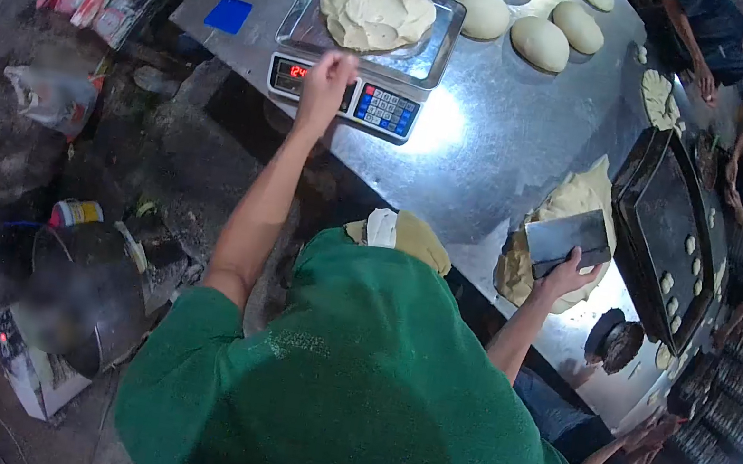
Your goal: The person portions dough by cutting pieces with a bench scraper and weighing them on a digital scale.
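My right grip [565,274] is closed round the scraper [567,236], whose blade lies over the dough [582,189] just ahead of my fingers. My left grip [321,92] has its fingers curled close together above the front of the scale [387,112]; I cannot tell whether they pinch anything or touch it. Just beyond that grip, the portion [376,19] sits in the pan [437,61] on the scale. To its left lies a blue card [228,15]; farther off to its right, balls [540,44] rest on the tabletop [496,107].
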{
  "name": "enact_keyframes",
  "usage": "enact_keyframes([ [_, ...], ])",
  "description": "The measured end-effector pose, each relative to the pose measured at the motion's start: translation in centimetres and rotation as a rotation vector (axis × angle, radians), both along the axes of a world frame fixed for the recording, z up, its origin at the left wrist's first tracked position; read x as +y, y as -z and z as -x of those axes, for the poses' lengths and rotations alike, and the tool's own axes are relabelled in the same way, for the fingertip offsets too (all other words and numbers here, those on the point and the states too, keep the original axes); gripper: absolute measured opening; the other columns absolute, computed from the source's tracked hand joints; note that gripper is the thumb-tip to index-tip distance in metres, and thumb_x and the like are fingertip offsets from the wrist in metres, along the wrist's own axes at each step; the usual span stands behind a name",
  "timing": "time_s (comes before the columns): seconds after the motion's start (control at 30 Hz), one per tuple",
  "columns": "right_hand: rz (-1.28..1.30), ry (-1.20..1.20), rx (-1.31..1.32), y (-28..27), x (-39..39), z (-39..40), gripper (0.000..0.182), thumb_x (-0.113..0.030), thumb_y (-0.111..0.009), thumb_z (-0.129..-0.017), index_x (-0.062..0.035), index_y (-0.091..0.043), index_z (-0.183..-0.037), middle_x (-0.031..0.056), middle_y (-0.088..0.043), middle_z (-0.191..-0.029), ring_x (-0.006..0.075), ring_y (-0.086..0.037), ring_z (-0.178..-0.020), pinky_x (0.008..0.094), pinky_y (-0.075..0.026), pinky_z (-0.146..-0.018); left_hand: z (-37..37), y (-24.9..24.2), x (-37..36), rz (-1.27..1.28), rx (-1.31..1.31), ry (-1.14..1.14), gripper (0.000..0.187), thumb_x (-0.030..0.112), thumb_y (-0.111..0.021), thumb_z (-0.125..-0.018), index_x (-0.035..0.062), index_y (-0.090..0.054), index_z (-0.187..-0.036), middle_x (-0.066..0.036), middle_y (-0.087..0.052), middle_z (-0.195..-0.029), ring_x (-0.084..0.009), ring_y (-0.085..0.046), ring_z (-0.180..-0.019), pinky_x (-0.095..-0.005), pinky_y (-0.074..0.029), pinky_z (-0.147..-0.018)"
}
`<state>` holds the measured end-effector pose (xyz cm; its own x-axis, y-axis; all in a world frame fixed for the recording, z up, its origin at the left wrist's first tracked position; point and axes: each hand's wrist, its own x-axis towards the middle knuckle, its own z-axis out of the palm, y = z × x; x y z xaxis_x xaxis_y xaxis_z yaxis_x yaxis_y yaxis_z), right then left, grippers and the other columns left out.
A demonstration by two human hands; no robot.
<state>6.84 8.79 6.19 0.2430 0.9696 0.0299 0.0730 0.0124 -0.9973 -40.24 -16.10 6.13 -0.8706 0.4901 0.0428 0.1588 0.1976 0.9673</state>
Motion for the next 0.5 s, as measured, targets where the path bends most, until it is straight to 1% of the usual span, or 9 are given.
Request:
enact_keyframes([
  [0.07,0.001,0.001,-0.047,-0.6,-0.9,1.8,0.07,-0.001,-0.066,-0.09,-0.0045,-0.032,-0.151,0.0167,-0.052,-0.136,0.0257,-0.058,-0.115,0.0362,-0.049,-0.099,1.8,-2.1,2.0,-0.173,0.13,-0.044,0.027,0.023,-0.061,-0.101,-0.0023,-0.066,-0.106,-0.012,-0.07,-0.094,-0.0161,-0.067,-0.081,-0.0318,-0.053,-0.074],
  [0.1,0.006,-0.005,-0.093,-0.8,-1.4,2.8,0.07,-0.001,-0.067,-0.09,-0.0046,-0.032,-0.151,0.0166,-0.051,-0.137,0.0256,-0.058,-0.115,0.0363,-0.049,-0.099,3.7,-2.4,2.5,-0.043,0.236,-0.008,0.028,0.019,-0.066,-0.095,-0.0026,-0.064,-0.113,-0.018,-0.068,-0.105,-0.025,-0.067,-0.092,-0.0369,-0.053,-0.081],
  [0.2,0.054,-0.138,-0.095,-2.1,-4.0,7.5,0.07,-0.002,-0.067,-0.09,-0.0032,-0.033,-0.151,0.0177,-0.051,-0.139,0.0261,-0.057,-0.117,0.0368,-0.047,-0.101,7.9,-2.2,5.0,0.171,0.562,0.029,0.039,0.017,-0.07,-0.088,-0.0015,-0.059,-0.121,-0.022,-0.065,-0.113,-0.036,-0.062,-0.107,-0.0432,-0.049,-0.093],
  [0.23,0.086,-0.212,-0.045,-2.3,-4.8,9.4,0.072,-0.002,-0.067,-0.09,-0.0028,-0.031,-0.152,0.0181,-0.05,-0.14,0.0265,-0.056,-0.119,0.0369,-0.046,-0.101,8.9,-1.8,5.9,0.276,0.682,0.032,0.049,0.018,-0.073,-0.084,-0.0002,-0.056,-0.126,-0.025,-0.06,-0.12,-0.0415,-0.055,-0.119,-0.0487,-0.044,-0.101],
  [0.27,0.117,-0.287,0.006,-2.6,-5.5,11.4,0.073,-0.002,-0.067,-0.09,-0.0024,-0.03,-0.154,0.0186,-0.049,-0.141,0.027,-0.055,-0.12,0.037,-0.046,-0.102,9.5,-1.2,6.2,0.384,0.703,0.056,0.052,0.02,-0.074,-0.084,0.0004,-0.055,-0.128,-0.025,-0.06,-0.12,-0.0423,-0.054,-0.12,-0.0494,-0.043,-0.102],
  [0.33,0.004,-0.484,-0.092,-3.0,-5.9,15.4,0.074,-0.003,-0.066,-0.092,-0.0054,-0.026,-0.155,0.0195,-0.05,-0.14,0.0252,-0.056,-0.119,0.0361,-0.048,-0.1,9.6,-2.3,6.9,0.6,0.737,0.101,0.058,0.024,-0.076,-0.083,0.0016,-0.052,-0.131,-0.026,-0.059,-0.121,-0.0439,-0.052,-0.123,-0.0508,-0.043,-0.102],
  [0.4,0.156,-0.692,0.008,-5.0,-6.2,20.0,0.075,-0.006,-0.066,-0.094,-0.0079,-0.023,-0.156,0.0193,-0.053,-0.138,0.0242,-0.059,-0.116,0.0355,-0.05,-0.098,12.2,-1.0,7.4,0.544,0.744,0.217,0.046,0.023,-0.075,-0.084,0.0019,-0.059,-0.121,-0.022,-0.064,-0.117,-0.0401,-0.058,-0.114,-0.0485,-0.046,-0.099],
  [0.47,0.016,-0.821,0.028,-5.6,-5.5,24.9,0.076,-0.008,-0.067,-0.095,-0.0083,-0.022,-0.156,0.0194,-0.057,-0.134,0.0251,-0.062,-0.113,0.0349,-0.052,-0.096,14.3,-0.3,7.2,0.494,0.657,0.346,0.037,0.022,-0.073,-0.086,0.0024,-0.063,-0.115,-0.018,-0.067,-0.11,-0.0364,-0.063,-0.105,-0.0457,-0.047,-0.096],
  [0.5,0.033,-0.87,0.04,-6.2,-5.2,27.4,0.076,-0.007,-0.067,-0.095,-0.0081,-0.022,-0.156,0.0196,-0.057,-0.133,0.0256,-0.062,-0.114,0.0352,-0.052,-0.096,13.9,-2.0,6.3,0.384,0.614,0.371,0.026,0.02,-0.071,-0.087,0.0022,-0.066,-0.106,-0.018,-0.07,-0.102,-0.037,-0.066,-0.097,-0.0455,-0.05,-0.088],
])
